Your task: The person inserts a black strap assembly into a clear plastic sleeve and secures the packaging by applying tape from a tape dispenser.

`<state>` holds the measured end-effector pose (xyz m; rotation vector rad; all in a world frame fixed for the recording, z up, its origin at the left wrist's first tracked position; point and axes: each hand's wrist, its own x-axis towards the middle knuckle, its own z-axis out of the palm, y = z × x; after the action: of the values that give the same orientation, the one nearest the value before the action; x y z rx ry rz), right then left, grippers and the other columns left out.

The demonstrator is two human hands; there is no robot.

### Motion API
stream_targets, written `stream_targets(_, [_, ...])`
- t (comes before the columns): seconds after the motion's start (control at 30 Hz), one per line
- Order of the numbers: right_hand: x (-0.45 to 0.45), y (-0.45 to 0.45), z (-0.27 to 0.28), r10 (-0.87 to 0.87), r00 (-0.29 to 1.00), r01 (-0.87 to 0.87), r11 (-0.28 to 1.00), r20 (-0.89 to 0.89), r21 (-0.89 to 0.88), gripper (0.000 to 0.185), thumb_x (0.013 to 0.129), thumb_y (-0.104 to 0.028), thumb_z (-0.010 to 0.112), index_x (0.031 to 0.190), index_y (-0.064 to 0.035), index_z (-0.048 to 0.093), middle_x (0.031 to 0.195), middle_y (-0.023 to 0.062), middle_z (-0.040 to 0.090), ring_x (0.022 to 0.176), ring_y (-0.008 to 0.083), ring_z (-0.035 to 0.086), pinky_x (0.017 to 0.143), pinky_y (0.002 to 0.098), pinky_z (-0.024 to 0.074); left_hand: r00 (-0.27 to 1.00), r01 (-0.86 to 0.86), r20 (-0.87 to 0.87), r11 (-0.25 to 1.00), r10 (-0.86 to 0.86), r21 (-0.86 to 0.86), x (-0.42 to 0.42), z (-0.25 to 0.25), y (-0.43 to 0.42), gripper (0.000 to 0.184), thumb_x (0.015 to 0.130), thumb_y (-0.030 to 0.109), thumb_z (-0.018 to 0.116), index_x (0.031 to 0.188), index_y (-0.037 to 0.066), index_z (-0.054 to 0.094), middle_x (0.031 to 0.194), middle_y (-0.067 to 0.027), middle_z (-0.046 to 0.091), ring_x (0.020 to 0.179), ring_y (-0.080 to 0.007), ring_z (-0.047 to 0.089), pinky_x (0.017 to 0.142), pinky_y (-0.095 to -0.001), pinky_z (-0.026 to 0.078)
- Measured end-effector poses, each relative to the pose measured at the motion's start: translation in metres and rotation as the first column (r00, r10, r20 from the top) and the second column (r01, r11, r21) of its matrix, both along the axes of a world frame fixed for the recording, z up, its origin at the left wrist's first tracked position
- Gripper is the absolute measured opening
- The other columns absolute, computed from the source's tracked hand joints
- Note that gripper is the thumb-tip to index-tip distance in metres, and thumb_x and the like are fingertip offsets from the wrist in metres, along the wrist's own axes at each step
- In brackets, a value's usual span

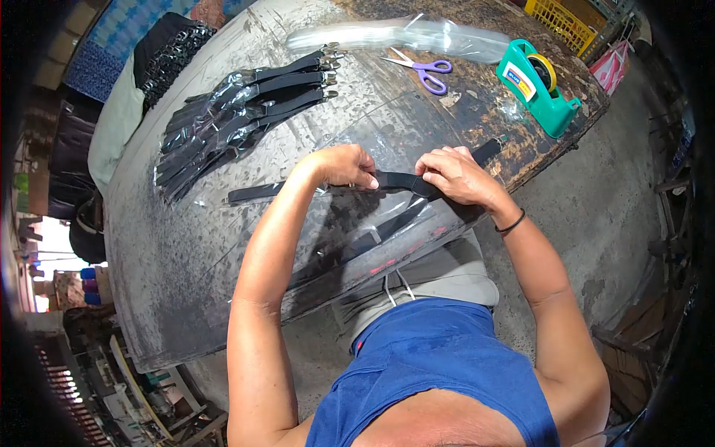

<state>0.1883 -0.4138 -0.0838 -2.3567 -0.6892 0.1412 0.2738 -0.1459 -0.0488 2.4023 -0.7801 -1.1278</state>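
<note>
A pair of black elastic suspenders (398, 180) lies stretched across the worn tabletop in front of me. My left hand (344, 165) pinches the strap between thumb and fingers near its middle. Just to the right, my right hand (456, 177) has its fingers closed over the same suspenders where straps meet. One strap end with a metal clip sticks out beyond the right hand, and another stretch runs left under my left wrist. A further black strap length (398, 222) angles toward the table's front edge.
Several plastic-wrapped suspenders (249, 115) are piled at the left. Across the back lie clear plastic sleeves (417, 37), purple-handled scissors (432, 74) and a teal tape dispenser (547, 108). Dark straps with many metal clips (179, 59) hang beyond the table's left edge. A yellow crate (562, 26) stands behind.
</note>
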Motion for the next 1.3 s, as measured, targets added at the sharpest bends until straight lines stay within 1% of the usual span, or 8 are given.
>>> stream_targets(0.07, [0.000,0.000,-0.004,0.000,0.999,-0.002,0.999,0.050,0.039,0.012,0.092,-0.019,0.063,0.103,-0.0154,0.067,0.092,0.0031,0.064,0.098,0.0266,0.058,0.094,0.0416,0.0346,0.999,0.035,-0.032,0.998,-0.033,0.051,0.002,0.002,0.000,0.030,0.085,0.033,0.075,0.097,0.005,0.074,0.076,-0.0041,0.069,0.073,-0.0162,0.062,0.068,-0.0341,0.048])
stream_targets(0.47, [-0.005,-0.002,-0.009,-0.031,0.997,0.026,0.998,0.077,0.065,0.013,0.090,-0.018,0.067,0.101,-0.0186,0.072,0.090,0.0015,0.063,0.098,0.0241,0.059,0.093,0.0402,0.0348,0.995,0.042,-0.097,0.998,-0.038,0.042,-0.004,0.007,-0.025,0.023,0.086,0.031,0.075,0.090,0.007,0.074,0.073,-0.0011,0.068,0.068,-0.0133,0.061,0.061,-0.0321,0.049])
stream_targets(0.67, [-0.008,-0.001,-0.014,-0.054,0.996,0.042,0.987,0.074,0.153,0.016,0.089,-0.018,0.066,0.105,-0.0159,0.067,0.092,0.0024,0.066,0.100,0.0238,0.060,0.097,0.0397,0.0344,0.993,0.061,-0.099,0.997,-0.066,-0.054,-0.005,-0.005,-0.038,0.024,0.087,0.029,0.075,0.090,0.004,0.074,0.072,-0.0017,0.068,0.067,-0.0123,0.061,0.064,-0.0308,0.049])
stream_targets(0.73, [-0.008,-0.003,-0.010,-0.082,0.996,0.085,0.983,-0.027,0.160,0.017,0.088,-0.019,0.065,0.104,-0.0132,0.062,0.092,0.0041,0.067,0.098,0.0243,0.062,0.097,0.0400,0.0348,0.992,0.056,-0.110,0.998,-0.060,-0.042,-0.005,-0.007,-0.043,0.025,0.087,0.028,0.075,0.090,0.004,0.074,0.072,-0.0018,0.068,0.067,-0.0121,0.061,0.064,-0.0306,0.049])
stream_targets(0.9, [-0.009,-0.001,-0.009,-0.102,0.995,0.104,0.977,-0.017,0.186,0.015,0.088,-0.016,0.066,0.100,-0.0101,0.059,0.090,0.0054,0.063,0.094,0.0243,0.060,0.097,0.0387,0.0354,0.992,0.073,-0.103,0.996,-0.077,-0.043,-0.006,-0.003,-0.054,0.026,0.086,0.027,0.076,0.092,0.002,0.074,0.073,-0.0022,0.069,0.069,-0.0117,0.063,0.066,-0.0302,0.050])
stream_targets(1.0, [-0.008,-0.002,-0.011,-0.108,0.994,0.106,0.974,0.001,0.198,0.014,0.088,-0.016,0.065,0.099,-0.0095,0.058,0.090,0.0063,0.063,0.093,0.0256,0.060,0.095,0.0391,0.0365,0.990,0.047,-0.129,0.997,-0.055,-0.067,-0.007,-0.007,-0.060,0.027,0.086,0.027,0.076,0.095,0.002,0.074,0.075,-0.0032,0.071,0.071,-0.0124,0.064,0.068,-0.0305,0.050])
stream_targets(1.1, [-0.008,-0.002,-0.015,-0.117,0.993,0.107,0.968,0.031,0.227,0.012,0.089,-0.016,0.063,0.098,-0.0084,0.058,0.090,0.0078,0.062,0.092,0.0276,0.060,0.093,0.0398,0.0383,0.993,0.099,-0.054,0.991,-0.104,-0.088,-0.007,-0.008,-0.066,0.030,0.085,0.031,0.077,0.097,0.003,0.075,0.079,-0.0051,0.072,0.074,-0.0137,0.064,0.071,-0.0317,0.051])
stream_targets(1.3, [-0.008,0.000,-0.023,-0.167,0.978,0.128,0.953,0.127,0.274,0.011,0.090,-0.012,0.060,0.100,-0.0067,0.059,0.094,0.0095,0.063,0.095,0.0301,0.059,0.090,0.0410,0.0414,0.996,0.080,0.052,0.995,-0.077,-0.052,-0.017,-0.005,-0.069,0.041,0.084,0.039,0.077,0.100,0.002,0.073,0.086,-0.0138,0.073,0.081,-0.0248,0.069,0.075,-0.0378,0.052])
